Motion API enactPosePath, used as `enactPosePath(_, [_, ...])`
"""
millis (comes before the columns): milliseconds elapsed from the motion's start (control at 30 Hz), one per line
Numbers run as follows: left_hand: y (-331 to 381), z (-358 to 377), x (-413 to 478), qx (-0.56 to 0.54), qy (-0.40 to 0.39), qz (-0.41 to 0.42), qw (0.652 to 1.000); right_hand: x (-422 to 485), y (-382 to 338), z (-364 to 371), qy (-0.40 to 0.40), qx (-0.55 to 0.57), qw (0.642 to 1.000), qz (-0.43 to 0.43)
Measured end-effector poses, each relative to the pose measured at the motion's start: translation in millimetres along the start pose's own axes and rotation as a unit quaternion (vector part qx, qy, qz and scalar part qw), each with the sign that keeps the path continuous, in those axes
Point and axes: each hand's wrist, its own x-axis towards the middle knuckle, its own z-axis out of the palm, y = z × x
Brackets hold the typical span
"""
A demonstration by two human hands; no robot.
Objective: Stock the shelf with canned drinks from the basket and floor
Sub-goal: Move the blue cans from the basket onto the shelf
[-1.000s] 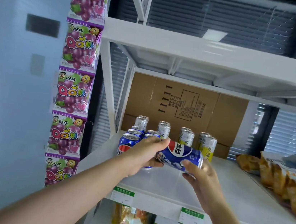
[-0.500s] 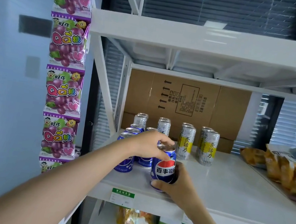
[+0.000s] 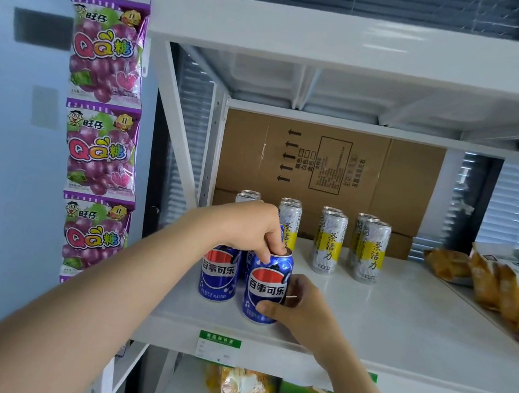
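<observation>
Since a second ago the cola can (image 3: 265,282) has gone from lying sideways in the air between both hands to standing upright on the shelf (image 3: 399,330), at the front edge. That reads as one more can placed, or very nearly, since neither hand has let go yet.

The right hand (image 3: 299,307) is wrapped around the can's right side, low down, with the thumb (image 3: 266,307) curled across the front under the label. The left hand (image 3: 247,227) comes over from above, its fingertips (image 3: 265,256) bent down onto the top rim, pinching or steadying it. Both hands are closed on this one can, and what seems left is a small nudge or turn to line it up, then the release.

Just left of the left fingertips, close beside the held can, stands a second blue can (image 3: 219,273). A sliver of a third blue one (image 3: 248,260) shows between the two, under the left fingers — three blue cans counted, and the left hand may hide more.

Beyond the left knuckles and off to their right stand tall silver and yellow tea cans (image 3: 329,242), four pairs front to back, eight by my count. The leftmost pair shows only its tops.

Behind them a flattened cardboard box (image 3: 331,166) leans against the back. Far right of the right hand lie orange snack bags (image 3: 503,287), too overlapped to count. Left of the left forearm hangs a strip of purple candy packets (image 3: 100,142), four in view. Neither basket nor floor is visible, so the remaining stock cannot be judged.
</observation>
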Motion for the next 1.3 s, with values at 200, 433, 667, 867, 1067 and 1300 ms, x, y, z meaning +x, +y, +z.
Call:
enactPosePath(200, [-18.2,3.2,4.4,-0.006,0.019,-0.010,1.000,9.7,0.8,18.3,0.050,-0.036,0.998,-0.002])
enactPosePath(433, [-30.8,9.2,5.6,-0.034,0.039,-0.003,0.999,14.6,8.4,26.4,0.080,-0.090,0.993,-0.006])
enactPosePath(667, [-35.7,12.1,4.6,-0.049,0.047,-0.001,0.998,13.8,7.5,28.1,0.089,-0.082,0.993,-0.006])
enactPosePath(867, [-36.6,12.1,3.3,-0.057,0.048,0.007,0.997,12.2,8.2,26.1,0.069,-0.035,0.997,-0.010])
enactPosePath(1067, [-38.2,12.4,-2.0,-0.083,0.059,0.007,0.995,10.3,5.9,25.9,0.069,-0.022,0.997,-0.009])
enactPosePath(1300, [-36.0,15.0,-3.8,-0.076,0.086,0.004,0.993,1.4,0.2,26.6,0.075,-0.034,0.997,-0.008])
